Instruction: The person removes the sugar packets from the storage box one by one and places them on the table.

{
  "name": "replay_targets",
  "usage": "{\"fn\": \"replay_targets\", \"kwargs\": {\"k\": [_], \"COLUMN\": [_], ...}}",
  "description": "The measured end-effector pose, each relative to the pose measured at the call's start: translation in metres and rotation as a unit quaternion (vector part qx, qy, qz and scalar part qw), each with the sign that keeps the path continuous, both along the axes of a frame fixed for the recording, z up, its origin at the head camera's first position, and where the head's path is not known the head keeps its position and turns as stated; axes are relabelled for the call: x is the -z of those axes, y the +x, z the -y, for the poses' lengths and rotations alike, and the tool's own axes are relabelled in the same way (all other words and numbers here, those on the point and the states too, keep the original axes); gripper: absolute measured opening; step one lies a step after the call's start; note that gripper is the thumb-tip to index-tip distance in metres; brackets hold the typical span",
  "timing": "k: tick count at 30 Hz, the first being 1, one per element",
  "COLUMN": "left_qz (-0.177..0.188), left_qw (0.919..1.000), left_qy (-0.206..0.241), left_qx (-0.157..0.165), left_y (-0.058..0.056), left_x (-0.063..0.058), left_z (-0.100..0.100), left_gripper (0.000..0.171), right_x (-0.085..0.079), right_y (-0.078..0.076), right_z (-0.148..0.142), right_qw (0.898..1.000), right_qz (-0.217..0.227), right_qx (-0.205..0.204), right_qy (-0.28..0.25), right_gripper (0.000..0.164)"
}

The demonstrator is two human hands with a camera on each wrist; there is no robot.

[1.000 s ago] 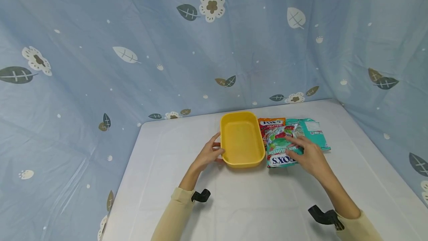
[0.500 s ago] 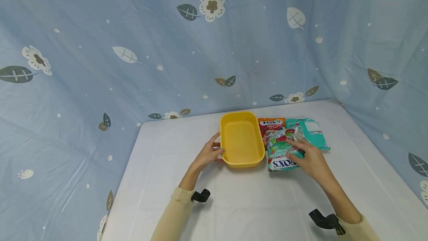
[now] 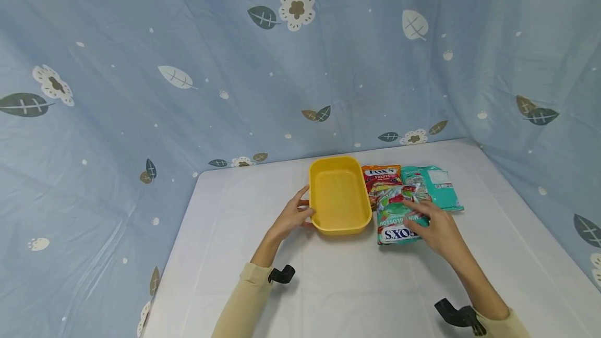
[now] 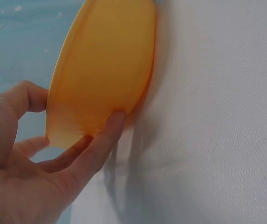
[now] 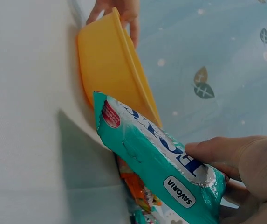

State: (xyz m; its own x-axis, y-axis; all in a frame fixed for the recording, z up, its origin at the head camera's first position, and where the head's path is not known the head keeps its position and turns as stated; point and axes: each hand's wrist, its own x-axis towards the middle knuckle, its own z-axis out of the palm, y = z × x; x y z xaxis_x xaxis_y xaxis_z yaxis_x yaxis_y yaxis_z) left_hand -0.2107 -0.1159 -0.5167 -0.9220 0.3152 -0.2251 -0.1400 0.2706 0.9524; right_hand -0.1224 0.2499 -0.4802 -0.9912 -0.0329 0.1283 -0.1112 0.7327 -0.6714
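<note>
My left hand grips the near left side of an empty yellow plastic tub; in the left wrist view its fingers spread over the tub's outer wall. Between thumb and fingers, my right hand holds a teal Fox's candy bag by its right side, its lettering upside down in the head view. The right wrist view shows this bag tilted, its shadow falling on the table. It partly covers an orange-red Fox's Fruits candy bag and overlaps another teal bag.
Everything stands on a white-covered table. A blue curtain printed with leaves and flowers rises behind it and along the sides. Black mounts sit at both wrists.
My right hand has drawn the teal candy bag slightly toward me and to the right, showing more of the orange-red bag. My left hand and the tub have stayed in place.
</note>
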Motion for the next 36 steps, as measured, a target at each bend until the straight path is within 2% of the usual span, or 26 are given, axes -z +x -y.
{"fn": "replay_targets", "kwargs": {"k": [10,25,36], "left_qz": [-0.005,-0.001,0.005], "left_qw": [1.0,0.9999,1.0], "left_qy": [-0.002,-0.014,-0.004], "left_qx": [0.002,-0.006,-0.001], "left_y": [0.001,-0.001,-0.001], "left_x": [-0.001,0.002,0.001], "left_z": [0.0,-0.001,0.0], "left_gripper": [0.08,0.08,0.079], "right_x": [0.005,0.007,0.012], "right_y": [0.005,0.015,0.019], "right_z": [0.0,0.004,0.006], "right_qw": [1.0,1.0,0.999], "right_qz": [0.023,0.021,0.041], "right_qx": [0.0,-0.003,-0.009], "right_qy": [-0.002,-0.004,-0.017], "right_gripper": [0.051,0.049,0.049]}}
